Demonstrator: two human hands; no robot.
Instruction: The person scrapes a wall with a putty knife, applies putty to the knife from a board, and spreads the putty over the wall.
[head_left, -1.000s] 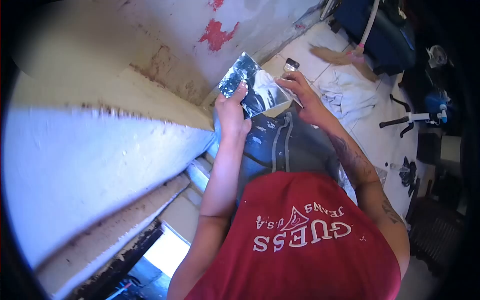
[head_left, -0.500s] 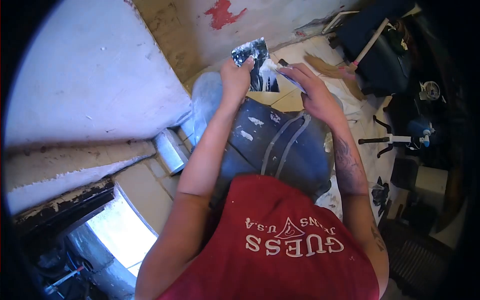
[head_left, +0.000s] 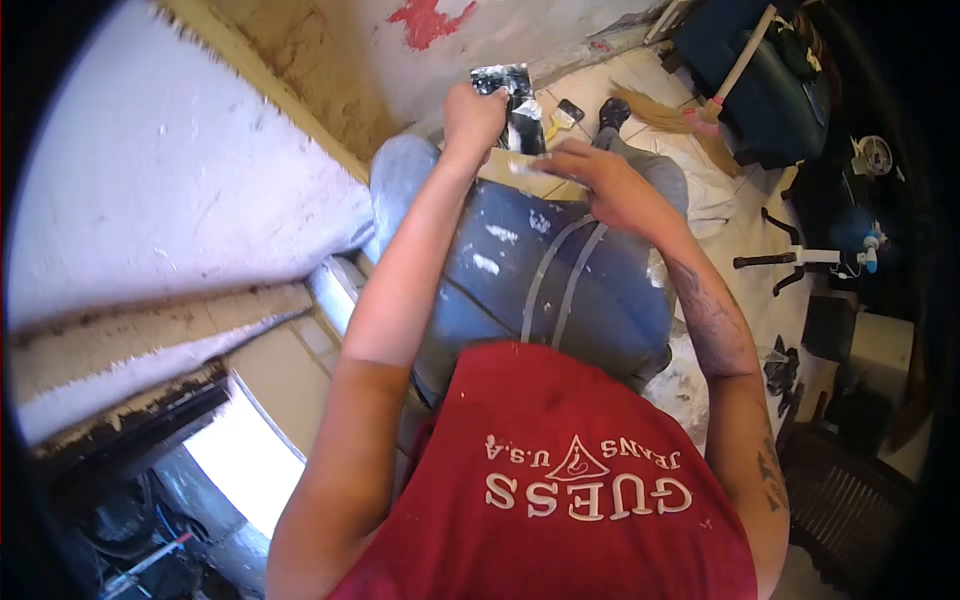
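Observation:
My left hand [head_left: 474, 125] is closed on a dark flat plate [head_left: 524, 128] smeared with white paste, its thumb lying over the plate's face. Just right of and below the plate, my right hand [head_left: 600, 182] is closed around a scraper [head_left: 535, 168] that has white paste at its tip. The scraper is blurred and partly hidden by the fingers. A small gap shows between scraper and plate. Both hands are above my knees, and white spots mark my dark trousers [head_left: 490, 235].
A yellow-handled scraper [head_left: 564, 118] lies on the tiled floor beyond my knees. A broom [head_left: 665, 117] rests at the upper right near a dark chair [head_left: 780, 100]. A white stand [head_left: 815, 256] is at the right. A white panel [head_left: 180, 160] fills the left.
My right hand has moved down and left, drawing the scraper below the plate's edge. The plate has shifted slightly upward. The yellow-handled scraper and my foot now show.

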